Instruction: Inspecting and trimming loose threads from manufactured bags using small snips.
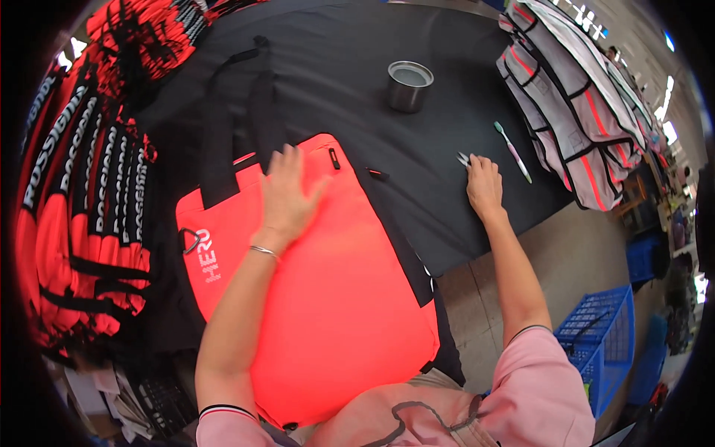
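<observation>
A bright coral-red bag (342,298) with black trim lies on the black-covered table, its lower end against my body. My left hand (287,190) rests on its upper part with the fingers spread, holding nothing. Black straps (220,149) run from the bag's top edge toward the far side. To the right of the bag, my right hand (485,182) is closed on small thread snips (463,159); only their pointed metal tips show beyond the fingers. A toothbrush (514,153) with a green head and a pale handle lies just right of that hand.
An open metal can (410,88) stands on the far part of the black table cover (328,67). Stacked red bags (89,216) line the left side, with more red pieces (141,37) behind. Grey-white bags (570,104) are piled at the right. A blue crate (599,335) sits lower right.
</observation>
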`<action>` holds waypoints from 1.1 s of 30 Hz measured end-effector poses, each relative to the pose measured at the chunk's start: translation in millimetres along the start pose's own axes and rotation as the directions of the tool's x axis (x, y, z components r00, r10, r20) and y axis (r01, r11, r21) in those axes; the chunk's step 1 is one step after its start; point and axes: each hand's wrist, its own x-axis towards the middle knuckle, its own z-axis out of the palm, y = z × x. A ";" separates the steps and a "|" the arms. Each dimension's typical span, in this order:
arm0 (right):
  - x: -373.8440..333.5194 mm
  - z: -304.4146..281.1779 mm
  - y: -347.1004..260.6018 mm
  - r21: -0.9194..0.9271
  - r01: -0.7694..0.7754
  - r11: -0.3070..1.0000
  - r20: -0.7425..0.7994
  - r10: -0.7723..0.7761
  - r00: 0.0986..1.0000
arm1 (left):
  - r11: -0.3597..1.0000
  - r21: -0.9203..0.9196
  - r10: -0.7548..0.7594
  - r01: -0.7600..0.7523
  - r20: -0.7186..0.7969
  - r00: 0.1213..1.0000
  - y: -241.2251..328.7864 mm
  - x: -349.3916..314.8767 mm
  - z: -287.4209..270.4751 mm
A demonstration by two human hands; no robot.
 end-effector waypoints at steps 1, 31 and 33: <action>-2.3 -5.7 -4.6 0.016 -0.009 1.000 0.088 0.008 0.996 | 0.998 0.057 -0.046 0.039 0.136 0.990 15.4 -12.7 2.7; -22.0 -20.4 -217.6 0.752 0.215 0.623 -0.185 -0.113 0.976 | 0.931 -0.281 -0.271 0.234 -0.102 0.957 13.8 -33.6 -7.0; -22.2 -18.2 -216.6 0.759 0.214 0.615 -0.189 -0.107 0.976 | 0.940 -0.259 -0.250 0.222 -0.081 0.965 14.3 -30.3 0.7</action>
